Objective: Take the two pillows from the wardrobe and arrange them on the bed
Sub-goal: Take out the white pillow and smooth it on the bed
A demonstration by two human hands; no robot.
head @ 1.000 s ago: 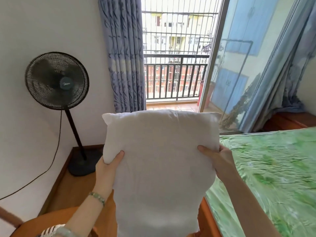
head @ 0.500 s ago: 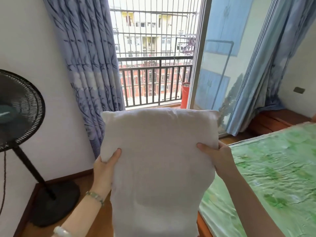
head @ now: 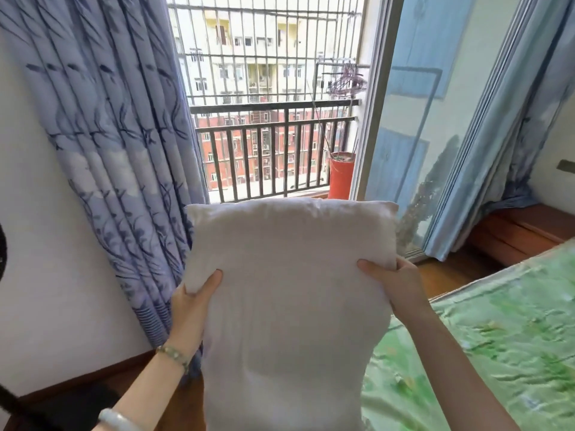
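A white pillow (head: 289, 290) hangs upright in front of me, long side vertical. My left hand (head: 194, 301) grips its left edge, thumb across the front. My right hand (head: 395, 284) grips its right edge the same way. The bed (head: 485, 337), covered in a green patterned sheet, lies to the right and below the pillow. Only one pillow is in view, and the wardrobe is out of frame.
A blue patterned curtain (head: 118, 144) hangs on the left beside the open balcony door with a dark railing (head: 273, 126). A red pot (head: 341, 174) stands on the balcony. A wooden bedside unit (head: 522, 234) sits in the far right corner. The fan base (head: 40, 409) shows at lower left.
The view has swung right and closer to the balcony door: the standing fan has slid out of frame on the left. Both hands keep the same hold on the pillow.
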